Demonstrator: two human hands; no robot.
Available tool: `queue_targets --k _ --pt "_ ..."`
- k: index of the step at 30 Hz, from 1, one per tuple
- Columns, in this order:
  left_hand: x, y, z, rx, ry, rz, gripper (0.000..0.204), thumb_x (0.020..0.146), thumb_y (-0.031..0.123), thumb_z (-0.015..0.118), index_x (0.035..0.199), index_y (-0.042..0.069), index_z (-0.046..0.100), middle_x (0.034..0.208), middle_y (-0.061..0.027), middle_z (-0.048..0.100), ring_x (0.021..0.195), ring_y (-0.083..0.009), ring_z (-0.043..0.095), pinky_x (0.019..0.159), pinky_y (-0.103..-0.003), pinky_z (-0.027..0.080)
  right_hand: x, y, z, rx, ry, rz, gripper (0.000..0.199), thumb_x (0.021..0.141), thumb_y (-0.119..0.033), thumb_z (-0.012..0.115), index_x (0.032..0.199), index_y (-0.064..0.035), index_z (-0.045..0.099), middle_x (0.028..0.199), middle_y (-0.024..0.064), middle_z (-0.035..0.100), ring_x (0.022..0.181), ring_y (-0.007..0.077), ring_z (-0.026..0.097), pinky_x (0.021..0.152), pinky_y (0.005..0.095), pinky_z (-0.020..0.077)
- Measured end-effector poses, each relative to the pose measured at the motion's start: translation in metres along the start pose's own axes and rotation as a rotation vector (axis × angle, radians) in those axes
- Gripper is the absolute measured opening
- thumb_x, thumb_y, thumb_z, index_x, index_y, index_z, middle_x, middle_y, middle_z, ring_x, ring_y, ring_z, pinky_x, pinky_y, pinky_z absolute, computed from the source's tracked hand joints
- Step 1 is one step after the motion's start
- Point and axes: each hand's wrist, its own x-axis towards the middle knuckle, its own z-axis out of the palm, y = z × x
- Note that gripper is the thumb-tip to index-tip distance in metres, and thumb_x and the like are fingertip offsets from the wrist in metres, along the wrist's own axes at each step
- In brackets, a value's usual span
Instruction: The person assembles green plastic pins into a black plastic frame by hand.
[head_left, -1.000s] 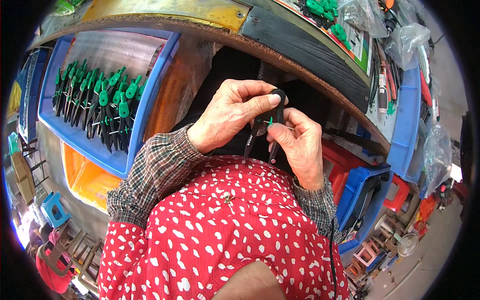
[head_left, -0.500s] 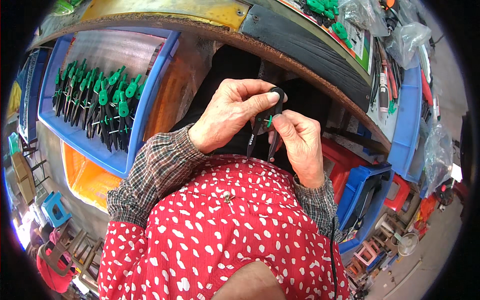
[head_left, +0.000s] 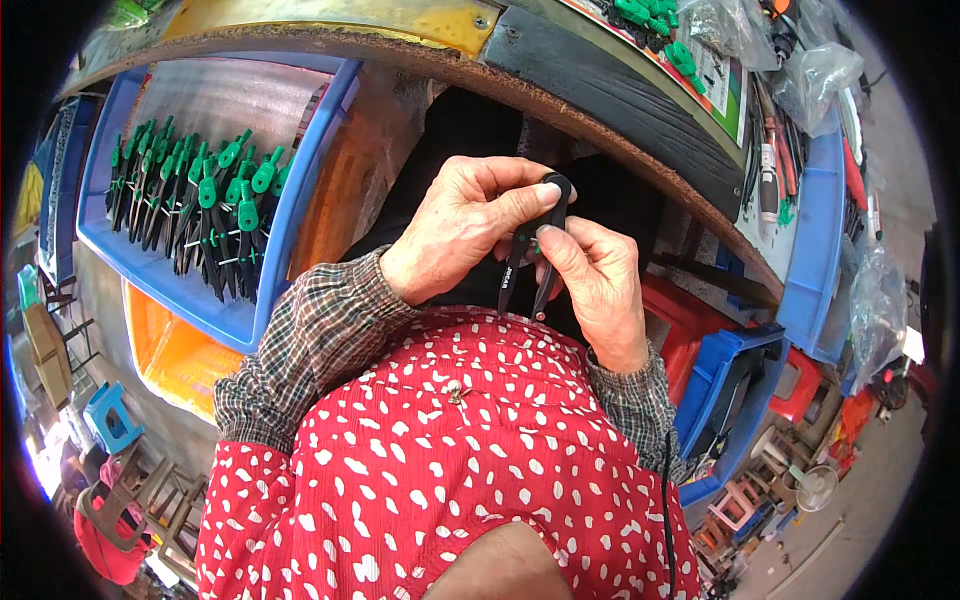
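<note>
A black drawing compass (head_left: 510, 283) hangs between my hands, its two legs spread slightly and pointing down toward my lap. My left hand (head_left: 465, 215) pinches its rounded top between thumb and finger. Against the side of the compass, partway down its legs, my right hand (head_left: 600, 280) is closed with thumb and fingertips together. The green part at that spot is now mostly hidden by the right thumb. No green cap shows on the top of the held compass.
At the left, a blue tray (head_left: 300, 215) holds several black compasses with green tops (head_left: 207, 190), above an orange crate (head_left: 175, 350). The worn bench edge (head_left: 610, 95) runs across ahead. Green parts (head_left: 683, 62) lie on the bench at right. A blue bin (head_left: 715, 400) stands low at right.
The right thumb has shifted slightly up and left over the green part, covering it. The compass legs have swung a little to the right. My left hand stays almost still.
</note>
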Motion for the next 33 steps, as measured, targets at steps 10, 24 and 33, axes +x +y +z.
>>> queue_targets --k 10,24,33 --pt "-0.001 0.0 0.0 0.029 0.008 0.016 0.025 0.092 0.022 0.062 0.108 0.004 0.068 0.084 0.0018 0.066 0.066 -0.002 0.055 0.053 -0.016 0.043 0.002 0.002 -0.004 0.014 -0.031 0.005 0.018 0.087 -0.013 0.067 0.093 0.0042 0.064 0.075 0.0014 0.064 0.07 0.0071 0.06 0.062 0.0217 0.0492" --pt "-0.001 -0.005 0.003 -0.023 0.039 -0.001 0.023 0.093 0.021 0.062 0.107 0.004 0.067 0.083 0.0031 0.064 0.064 -0.0018 0.051 0.054 -0.016 0.041 0.003 -0.002 0.003 -0.089 -0.055 0.054 0.018 0.086 -0.011 0.068 0.095 0.0044 0.064 0.076 0.0031 0.064 0.077 0.0093 0.064 0.068 0.0234 0.0522" --pt "0.0 -0.008 -0.001 -0.06 0.048 -0.01 0.022 0.092 0.021 0.063 0.106 0.003 0.067 0.08 0.0036 0.062 0.062 -0.0016 0.048 0.052 -0.017 0.039 0.003 -0.002 -0.004 -0.103 -0.042 0.076 0.018 0.086 -0.012 0.069 0.089 0.0044 0.064 0.075 0.0031 0.064 0.072 0.0082 0.061 0.064 0.0236 0.051"
